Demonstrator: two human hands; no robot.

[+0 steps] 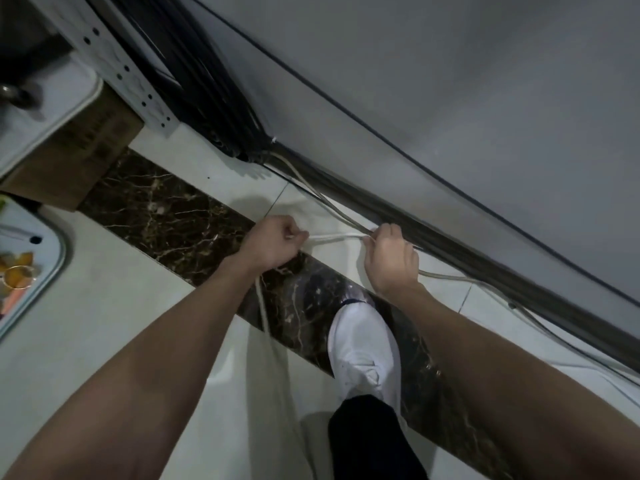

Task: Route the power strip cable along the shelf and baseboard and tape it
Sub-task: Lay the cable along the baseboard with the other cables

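Cable (332, 238) stretched between both gripping hands (277, 242) (389, 259) near baseboard (485, 268).

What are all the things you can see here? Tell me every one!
white cable: one, white, stretched between both hands, trailing down over the floor
grey cable: one, grey, on the floor by the baseboard, passing under the right hand
baseboard: one, dark, foot of the grey wall
black cable bundle: one, black, against the wall behind the shelf post
shelf post: one, white with holes, top left
cardboard box: one, brown, left
marble strip: one, dark brown, across the pale floor
shoe: one, white, on the marble strip
left hand: one, pinches the white cable
right hand: one, grips the white cable
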